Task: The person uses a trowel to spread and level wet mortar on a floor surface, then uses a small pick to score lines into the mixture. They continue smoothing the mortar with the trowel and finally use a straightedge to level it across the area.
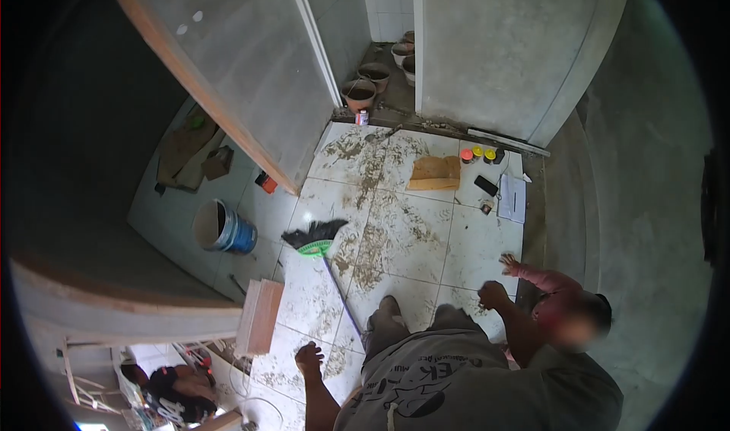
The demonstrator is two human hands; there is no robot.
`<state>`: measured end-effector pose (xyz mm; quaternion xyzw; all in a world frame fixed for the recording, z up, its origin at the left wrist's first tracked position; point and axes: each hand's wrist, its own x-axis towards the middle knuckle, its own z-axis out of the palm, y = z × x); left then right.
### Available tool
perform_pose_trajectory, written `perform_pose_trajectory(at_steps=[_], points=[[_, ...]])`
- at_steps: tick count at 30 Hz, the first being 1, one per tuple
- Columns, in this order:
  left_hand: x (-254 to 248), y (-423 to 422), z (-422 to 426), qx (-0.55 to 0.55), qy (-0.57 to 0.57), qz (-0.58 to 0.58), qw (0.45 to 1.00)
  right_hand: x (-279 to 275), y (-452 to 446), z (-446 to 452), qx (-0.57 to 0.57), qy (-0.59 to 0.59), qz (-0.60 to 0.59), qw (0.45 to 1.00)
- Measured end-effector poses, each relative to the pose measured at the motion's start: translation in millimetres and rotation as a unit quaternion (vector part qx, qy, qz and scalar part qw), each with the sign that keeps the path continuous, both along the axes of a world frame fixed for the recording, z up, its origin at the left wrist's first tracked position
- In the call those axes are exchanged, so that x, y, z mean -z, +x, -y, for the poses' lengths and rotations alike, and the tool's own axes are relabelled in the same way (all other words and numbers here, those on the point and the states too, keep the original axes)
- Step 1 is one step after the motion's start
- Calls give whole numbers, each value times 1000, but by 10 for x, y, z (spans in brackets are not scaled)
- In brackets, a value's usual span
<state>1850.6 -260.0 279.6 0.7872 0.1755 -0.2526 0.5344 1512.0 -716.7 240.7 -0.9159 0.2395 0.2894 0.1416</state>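
Note:
My left hand (309, 359) hangs at my left side above the tiles, loosely curled, with no object visible in it. My right hand (493, 295) is held out on the other side, its fingers curled in and nothing seen in them. Between my left hand and my legs, the purple handle of a broom (316, 237) with black bristles and a green head slants across the floor. Close to my right hand is the spread hand (511, 265) of another person in a red sleeve.
Mud smears the white tiles (411, 225). Ahead lie flattened cardboard (435, 173), a black phone (485, 185), papers (512, 199) and small capped bottles (477, 154). Buckets (359, 94) stand in the doorway. To the left are a blue bucket (226, 227), stacked boards (259, 317) and another person (171, 393).

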Motion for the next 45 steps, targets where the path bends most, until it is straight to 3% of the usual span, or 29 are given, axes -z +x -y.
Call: perform_pose_trajectory(at_steps=[2, 3, 4, 6, 7, 10, 14, 17, 19, 21, 22, 24, 27, 28, 30, 31, 33, 35, 36, 38, 40, 41, 44, 45], points=[[-20, 705, 285, 56, 40, -13, 998, 224, -173, 142, -5, 37, -48, 998], [-64, 994, 456, 65, 40, -4, 997, 201, -192, 43, 273, 128, 12, 953], [-103, 1308, 691, 74, 35, 8, 997, 182, -172, -8, 527, 202, 72, 822], [-212, 1881, 1234, 82, 49, -11, 995, 48, -13, 7, 653, 226, 52, 721], [-154, 2083, 1430, 87, 54, -13, 995, 90, 51, 14, 690, 224, 41, 687], [128, 2696, 2135, 116, -10, 4, 993, 296, 372, 170, 714, 232, -31, 660], [112, 2939, 3280, 162, -11, -44, 986, 571, 1090, 794, 730, 246, -10, 638], [76, 3166, 4023, 227, 41, -34, 973, 830, 1740, 1769, 671, 269, -71, 688], [149, 3491, 4476, 263, 29, 15, 964, 860, 2235, 2632, 459, 176, -61, 869], [241, 3768, 4842, 272, 30, 22, 962, 705, 2607, 3371, 448, 157, 114, 873], [246, 3921, 5116, 270, 39, 11, 962, 221, 3050, 3671, 571, 219, 199, 766], [290, 4150, 5642, 280, 42, 29, 959, -669, 3710, 4077, 620, 205, 267, 708], [573, 4376, 6389, 302, -29, -30, 952, -722, 4012, 4455, 615, 176, 291, 712], [761, 4424, 6622, 314, -59, -38, 947, -555, 4046, 4542, 618, 172, 286, 712], [1024, 4470, 7114, 355, -44, -40, 933, 39, 3871, 4575, 635, 135, 148, 746], [1135, 4483, 7353, 371, -35, -75, 925, 579, 3527, 4431, 578, 134, 136, 793], [1432, 4478, 7791, 382, -51, -135, 913, 799, 3644, 4289, 582, 147, -12, 800], [1721, 4402, 8177, 384, -65, -181, 903, 1170, 3791, 4129, 291, 146, -96, 941], [1814, 4368, 8330, 391, -52, -205, 896, 1358, 3862, 4049, 144, 124, -99, 977], [2064, 4314, 8448, 379, -78, -255, 886, 1704, 4376, 4038, 403, 181, -168, 881], [2492, 4247, 8309, 362, -69, -324, 871, 2246, 4967, 4267, 381, 175, -233, 877], [2686, 4261, 8196, 382, -32, -344, 857, 2526, 5329, 4458, 386, 168, -210, 882], [3281, 4268, 7827, 425, 106, -362, 823, 3403, 6431, 5180, 368, 91, -103, 919], [3364, 4338, 7915, 419, 52, -262, 868, 3746, 6709, 5390, 358, 52, -9, 932]])
